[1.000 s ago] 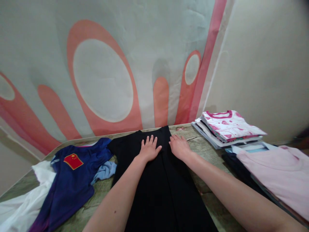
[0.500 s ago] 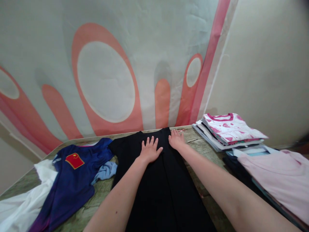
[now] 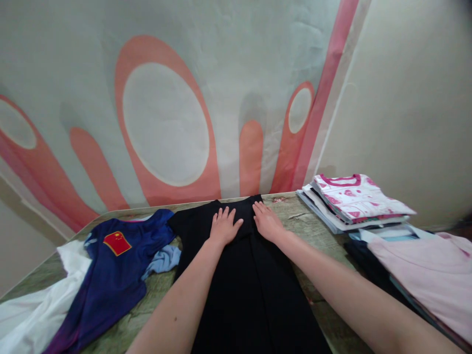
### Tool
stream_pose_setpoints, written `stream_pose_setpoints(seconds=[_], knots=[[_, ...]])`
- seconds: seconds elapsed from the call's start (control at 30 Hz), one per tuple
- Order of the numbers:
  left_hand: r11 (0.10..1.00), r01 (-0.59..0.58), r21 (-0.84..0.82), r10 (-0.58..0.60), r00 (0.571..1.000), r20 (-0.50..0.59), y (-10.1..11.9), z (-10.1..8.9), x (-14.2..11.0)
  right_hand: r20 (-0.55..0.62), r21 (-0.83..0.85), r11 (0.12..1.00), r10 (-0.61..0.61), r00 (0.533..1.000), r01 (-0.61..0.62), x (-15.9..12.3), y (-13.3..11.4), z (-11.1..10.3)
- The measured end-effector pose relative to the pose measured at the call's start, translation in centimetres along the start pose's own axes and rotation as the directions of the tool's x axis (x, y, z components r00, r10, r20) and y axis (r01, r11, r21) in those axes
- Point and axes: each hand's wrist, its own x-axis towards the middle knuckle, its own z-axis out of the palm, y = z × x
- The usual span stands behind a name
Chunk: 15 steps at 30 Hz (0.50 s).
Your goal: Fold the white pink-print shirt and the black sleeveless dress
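Observation:
A black garment [image 3: 239,290] lies flat down the middle of the wooden table [image 3: 320,219], reaching to the far edge by the wall. My left hand [image 3: 223,226] rests palm down on its far end with fingers stretched out. My right hand [image 3: 266,221] lies flat beside it, also open, on the garment's far right part. Both hands hold nothing and sit close together, a small gap between them.
A dark blue shirt with a red flag patch [image 3: 110,270] lies crumpled at the left over white cloth [image 3: 33,309] and a light blue piece [image 3: 164,259]. Folded clothes stack [image 3: 350,201] stands at the right, with a pink garment pile [image 3: 427,265] nearer me. A painted wall rises behind.
My right hand slid from the garment's far right corner back toward the middle, closer to my left hand. The left hand shifted slightly toward the far edge.

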Motion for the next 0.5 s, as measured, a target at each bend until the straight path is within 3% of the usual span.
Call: stream_pose_setpoints(seconds=[0.07,0.2,0.4,0.5], knots=[[0.994,0.111,-0.006,-0.112,0.991,-0.071,-1.1,-0.1,0.4,0.004,0.062,0.993,-0.096,0.995,0.096,-0.9,-0.2,0.3],[0.965,0.257,-0.046,-0.261,0.958,-0.122,-2.7,-0.8,0.9,-0.014,0.136,0.987,-0.082,0.997,0.083,-1.3,0.0,0.4],[0.953,0.295,-0.074,-0.292,0.955,0.053,-3.4,-2.6,3.0,-0.165,0.217,0.976,0.072,0.984,-0.035,-0.8,1.3,-1.0],[0.962,0.255,-0.094,-0.239,0.959,0.151,-2.8,-3.1,5.8,-0.127,0.227,0.972,0.088,0.988,-0.057,-0.8,2.0,-2.3]])
